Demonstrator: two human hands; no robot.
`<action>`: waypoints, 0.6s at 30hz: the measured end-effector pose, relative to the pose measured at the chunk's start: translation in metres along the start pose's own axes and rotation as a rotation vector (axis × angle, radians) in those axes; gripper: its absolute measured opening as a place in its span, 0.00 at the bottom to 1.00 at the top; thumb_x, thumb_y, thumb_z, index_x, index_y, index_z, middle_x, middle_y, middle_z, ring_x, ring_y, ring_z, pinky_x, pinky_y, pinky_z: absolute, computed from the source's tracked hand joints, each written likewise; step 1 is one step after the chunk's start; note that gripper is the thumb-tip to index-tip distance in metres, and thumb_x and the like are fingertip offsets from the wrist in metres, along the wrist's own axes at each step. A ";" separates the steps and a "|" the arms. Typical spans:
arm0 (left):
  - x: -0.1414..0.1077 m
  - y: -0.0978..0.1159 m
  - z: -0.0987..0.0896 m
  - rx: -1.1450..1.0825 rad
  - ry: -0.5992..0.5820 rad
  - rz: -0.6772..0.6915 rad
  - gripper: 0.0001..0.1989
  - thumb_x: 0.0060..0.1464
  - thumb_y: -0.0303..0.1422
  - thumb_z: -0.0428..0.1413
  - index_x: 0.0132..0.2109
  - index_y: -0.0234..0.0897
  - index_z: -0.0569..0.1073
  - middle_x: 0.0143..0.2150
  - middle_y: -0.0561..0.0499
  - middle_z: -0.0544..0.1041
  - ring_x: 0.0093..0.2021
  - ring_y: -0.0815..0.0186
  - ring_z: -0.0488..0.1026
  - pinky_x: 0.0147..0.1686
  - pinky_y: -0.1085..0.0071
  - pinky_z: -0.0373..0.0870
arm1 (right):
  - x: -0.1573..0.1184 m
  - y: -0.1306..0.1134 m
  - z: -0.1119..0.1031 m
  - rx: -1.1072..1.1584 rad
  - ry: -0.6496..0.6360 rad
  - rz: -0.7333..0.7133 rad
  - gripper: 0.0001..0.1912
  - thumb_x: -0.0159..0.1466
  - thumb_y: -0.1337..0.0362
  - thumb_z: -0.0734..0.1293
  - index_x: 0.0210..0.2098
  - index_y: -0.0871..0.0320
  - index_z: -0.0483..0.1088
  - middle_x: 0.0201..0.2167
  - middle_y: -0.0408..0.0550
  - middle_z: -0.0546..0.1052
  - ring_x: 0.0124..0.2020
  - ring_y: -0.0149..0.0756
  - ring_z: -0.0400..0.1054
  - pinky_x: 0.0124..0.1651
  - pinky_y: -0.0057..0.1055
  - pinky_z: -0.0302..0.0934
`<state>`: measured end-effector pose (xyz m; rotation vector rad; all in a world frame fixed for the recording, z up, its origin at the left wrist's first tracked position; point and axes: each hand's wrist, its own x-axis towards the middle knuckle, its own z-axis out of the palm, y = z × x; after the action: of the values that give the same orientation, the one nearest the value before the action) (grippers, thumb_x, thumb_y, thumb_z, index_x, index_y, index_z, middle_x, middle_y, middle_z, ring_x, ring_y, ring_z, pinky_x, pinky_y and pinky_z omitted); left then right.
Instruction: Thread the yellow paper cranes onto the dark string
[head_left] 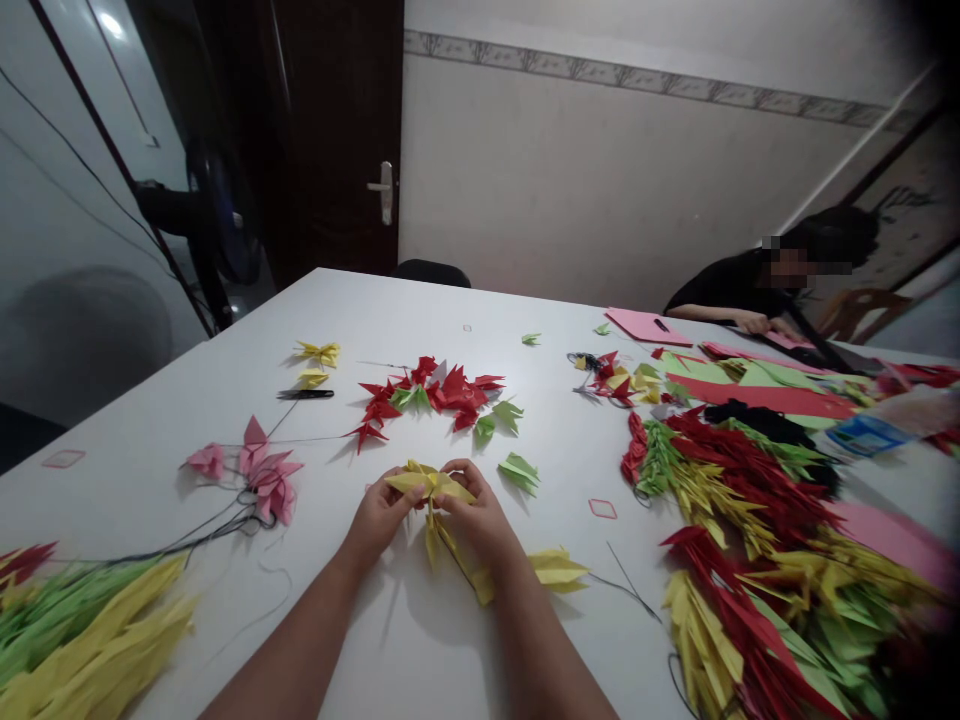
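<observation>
A yellow folded paper crane is held between my two hands above the white table. My left hand pinches its left wing, and my right hand pinches the right one. More yellow folded paper hangs just below my fingers. Under and beside my right forearm lies another yellow crane, with a dark string running off to the right. Red cranes form an arc beyond my hands, and green ones lie to their right.
Pink cranes with dark strings and small black scissors lie left. Strung bundles crowd the right side; another bundle is front left. A person leans over the far right of the white table.
</observation>
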<state>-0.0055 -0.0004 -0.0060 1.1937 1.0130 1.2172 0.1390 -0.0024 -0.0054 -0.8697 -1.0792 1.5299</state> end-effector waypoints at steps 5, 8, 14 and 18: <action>0.000 0.000 0.001 0.005 -0.026 0.011 0.13 0.41 0.40 0.59 0.29 0.34 0.68 0.26 0.54 0.69 0.28 0.69 0.67 0.28 0.73 0.64 | 0.001 -0.001 0.000 -0.057 0.016 -0.008 0.12 0.48 0.63 0.70 0.29 0.56 0.64 0.25 0.39 0.69 0.27 0.27 0.63 0.32 0.25 0.55; -0.002 0.001 0.000 0.003 -0.041 0.031 0.13 0.44 0.40 0.58 0.30 0.35 0.67 0.28 0.53 0.70 0.29 0.68 0.67 0.31 0.72 0.64 | 0.003 0.000 -0.002 -0.107 0.050 -0.032 0.12 0.48 0.61 0.71 0.26 0.58 0.64 0.23 0.39 0.68 0.27 0.27 0.61 0.32 0.25 0.54; -0.005 0.002 -0.001 0.076 0.007 0.081 0.14 0.43 0.40 0.58 0.29 0.36 0.63 0.26 0.56 0.67 0.28 0.70 0.64 0.30 0.73 0.61 | 0.000 -0.003 0.003 -0.164 0.051 0.043 0.12 0.48 0.58 0.69 0.23 0.59 0.64 0.20 0.39 0.66 0.22 0.26 0.56 0.26 0.24 0.50; -0.005 0.004 0.001 0.149 0.024 0.062 0.14 0.45 0.41 0.56 0.27 0.36 0.63 0.24 0.56 0.65 0.26 0.71 0.63 0.29 0.74 0.60 | -0.003 -0.009 0.009 -0.192 0.077 0.025 0.12 0.47 0.59 0.69 0.21 0.59 0.64 0.19 0.38 0.64 0.21 0.25 0.55 0.25 0.24 0.50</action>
<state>-0.0058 -0.0056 -0.0027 1.3381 1.1072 1.2237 0.1346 -0.0063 0.0057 -1.0688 -1.1759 1.4177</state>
